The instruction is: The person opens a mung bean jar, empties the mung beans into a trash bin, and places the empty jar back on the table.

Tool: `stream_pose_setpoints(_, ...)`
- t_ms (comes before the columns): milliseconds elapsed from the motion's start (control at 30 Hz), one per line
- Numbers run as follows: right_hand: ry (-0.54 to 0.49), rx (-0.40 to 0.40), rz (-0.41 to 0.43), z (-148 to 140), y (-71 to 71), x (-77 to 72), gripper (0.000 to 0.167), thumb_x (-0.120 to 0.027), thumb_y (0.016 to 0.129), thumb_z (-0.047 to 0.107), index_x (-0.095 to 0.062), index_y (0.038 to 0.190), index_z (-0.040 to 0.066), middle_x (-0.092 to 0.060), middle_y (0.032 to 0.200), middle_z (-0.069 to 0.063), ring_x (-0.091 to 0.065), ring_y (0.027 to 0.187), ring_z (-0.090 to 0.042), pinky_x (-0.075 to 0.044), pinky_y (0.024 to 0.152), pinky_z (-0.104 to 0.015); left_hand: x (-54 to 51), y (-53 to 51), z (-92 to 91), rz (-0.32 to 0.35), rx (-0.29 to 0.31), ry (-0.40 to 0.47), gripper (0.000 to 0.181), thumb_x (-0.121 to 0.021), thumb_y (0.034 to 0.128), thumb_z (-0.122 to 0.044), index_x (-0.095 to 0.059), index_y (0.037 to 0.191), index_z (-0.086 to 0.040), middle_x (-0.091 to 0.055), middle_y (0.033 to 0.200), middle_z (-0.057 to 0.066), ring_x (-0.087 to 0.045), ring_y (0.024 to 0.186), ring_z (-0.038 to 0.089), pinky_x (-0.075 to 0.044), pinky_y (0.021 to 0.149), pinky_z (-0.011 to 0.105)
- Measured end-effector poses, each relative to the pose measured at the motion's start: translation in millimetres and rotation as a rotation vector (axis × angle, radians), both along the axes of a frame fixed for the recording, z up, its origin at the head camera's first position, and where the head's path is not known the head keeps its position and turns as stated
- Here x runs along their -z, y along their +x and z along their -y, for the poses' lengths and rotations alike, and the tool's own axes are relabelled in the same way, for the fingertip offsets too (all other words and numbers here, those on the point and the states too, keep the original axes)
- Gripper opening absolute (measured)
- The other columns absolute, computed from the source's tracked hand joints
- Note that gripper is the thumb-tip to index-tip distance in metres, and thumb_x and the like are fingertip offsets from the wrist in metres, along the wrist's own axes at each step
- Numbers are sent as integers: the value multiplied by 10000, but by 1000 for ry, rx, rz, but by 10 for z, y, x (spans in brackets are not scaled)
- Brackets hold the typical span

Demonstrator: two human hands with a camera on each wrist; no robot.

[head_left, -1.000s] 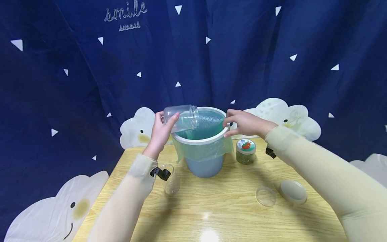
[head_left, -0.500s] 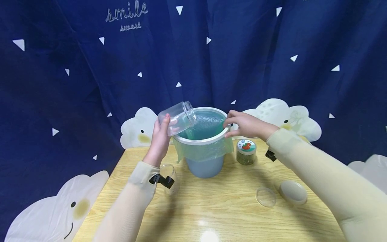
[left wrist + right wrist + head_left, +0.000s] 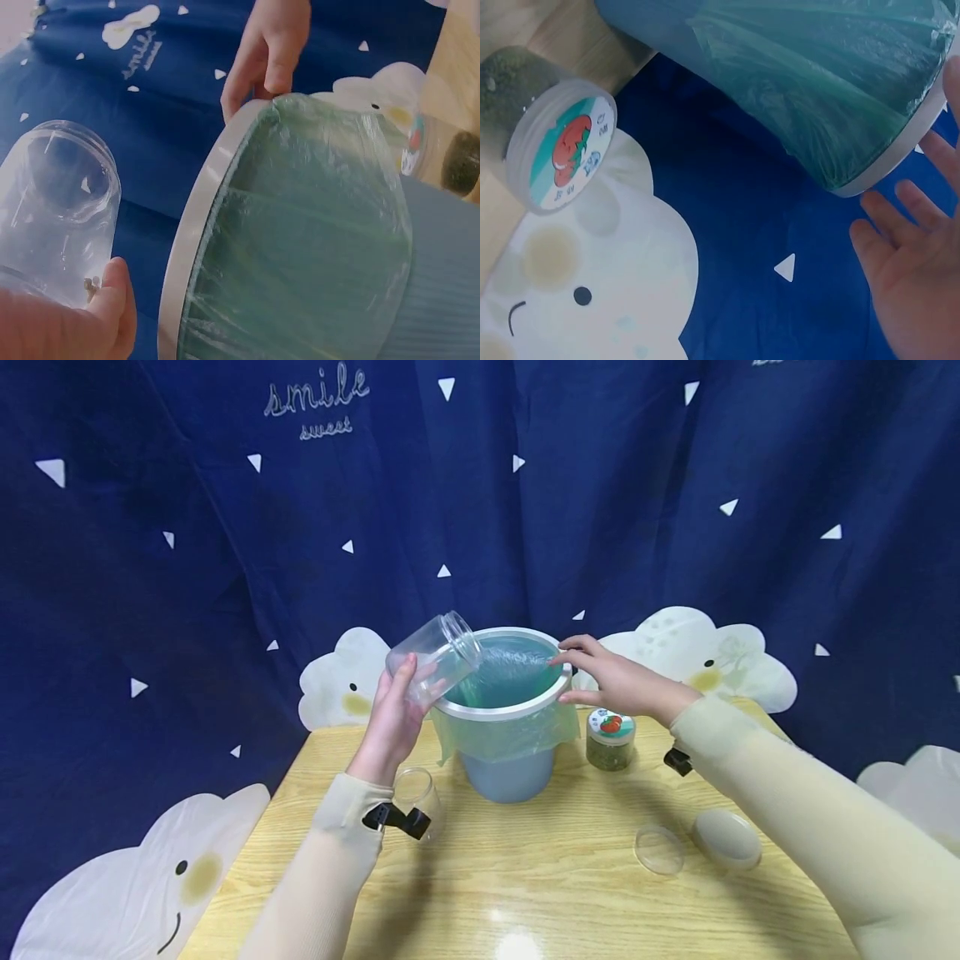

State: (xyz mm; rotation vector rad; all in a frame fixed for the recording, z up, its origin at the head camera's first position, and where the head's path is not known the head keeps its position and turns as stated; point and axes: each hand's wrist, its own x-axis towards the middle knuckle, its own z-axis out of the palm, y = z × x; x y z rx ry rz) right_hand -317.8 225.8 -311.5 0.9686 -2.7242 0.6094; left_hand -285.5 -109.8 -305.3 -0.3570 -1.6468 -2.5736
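My left hand (image 3: pixel 393 714) grips a clear jar (image 3: pixel 431 658), tilted with its mouth towards the bucket opening at the bucket's left side. In the left wrist view, the thumb of the left hand (image 3: pixel 82 322) lies along the wall of the jar (image 3: pixel 64 202). The bucket (image 3: pixel 504 777) is blue with a white rim (image 3: pixel 487 713) and a green bag liner (image 3: pixel 510 737) folded over it. At the rim's right side is my right hand (image 3: pixel 618 681), fingers spread. The right wrist view shows the right hand (image 3: pixel 922 255) with its fingers beside the rim (image 3: pixel 885 166).
A lidded jar with a tomato label (image 3: pixel 610 743) stands right of the bucket. Nearer the front right lie a clear disc (image 3: pixel 659 849) and a white lid (image 3: pixel 727 837). An upright clear container (image 3: pixel 420 797) stands beside my left wrist. A blue curtain (image 3: pixel 600 485) hangs behind.
The left hand has drawn the jar left and tilted its mouth upward, back from over the bucket opening. The right hand's fingers have spread and loosened at the rim.
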Motion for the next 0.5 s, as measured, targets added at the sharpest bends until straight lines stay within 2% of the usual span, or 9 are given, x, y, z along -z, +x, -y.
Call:
stream_pose_setpoints(167, -51, 39, 14, -32, 81, 57, 612, -677, 987, 429, -479, 1496, 151, -276, 1592, -156, -459, 1393, -401, -424, 1116, -586, 26, 77, 22, -1, 49, 68, 223, -532, 1051, -276, -514, 1253, -184, -486, 1341, 107, -504, 1241, 216, -562, 987, 297)
stream_pose_setpoints(233, -78, 50, 9, -50, 125, 76, 611, -677, 990, 416, -470, 1502, 156, -261, 1602, -154, -445, 1405, -416, -425, 1105, -607, 39, 116, 27, -4, 63, 90, 240, -577, 1026, -283, -521, 1241, -191, -480, 1333, 104, -511, 1221, 210, -566, 976, 295)
stream_pose_setpoints(367, -132, 48, -36, -104, 208, 125, 590, -711, 981, 339, -486, 1487, 137, -278, 1590, -162, -408, 1428, -410, -402, 1115, -619, 78, 185, 37, -15, 84, 108, 438, -657, 978, -313, -464, 1353, -194, -451, 1398, 109, -519, 1240, 221, -551, 999, 289)
stream_pose_setpoints(500, -180, 19, -106, -170, 300, 186, 565, -753, 953, 225, -519, 1448, 85, -340, 1535, -181, -400, 1416, -382, -389, 1119, -605, 135, 263, 39, -22, 82, 97, 570, -627, 990, -319, -357, 1471, -175, -406, 1473, 145, -540, 1244, 211, -542, 1007, 277)
